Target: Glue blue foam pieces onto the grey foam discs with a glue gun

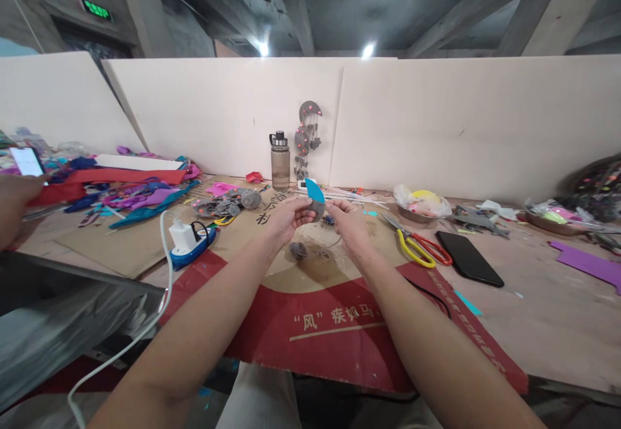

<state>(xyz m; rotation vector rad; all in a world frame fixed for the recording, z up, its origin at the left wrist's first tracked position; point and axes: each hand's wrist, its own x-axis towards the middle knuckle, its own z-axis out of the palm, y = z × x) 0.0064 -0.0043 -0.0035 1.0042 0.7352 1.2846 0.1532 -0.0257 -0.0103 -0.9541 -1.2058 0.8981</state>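
Observation:
My left hand (290, 220) grips a small curved piece of blue felt (315, 191), closed on its lower part. Grey covers the lower end of this piece, and it looks like wound yarn. Close beside it on the right, my right hand (350, 223) is closed in a pinch, seemingly on a strand of grey yarn (334, 243). Below the hands, a small ball of grey yarn (298, 251) lies on the cardboard, next to a clear plastic wrapper (324, 257). What sits between the right fingertips is too small to see clearly.
Scissors (416, 244) and a black phone (469, 258) lie to the right. A bottle (280, 164) and a grey hanging ornament (305, 134) stand behind. At left are a power strip (194, 248), coloured felt scraps (145, 196) and another person's hand (19, 202) with a phone.

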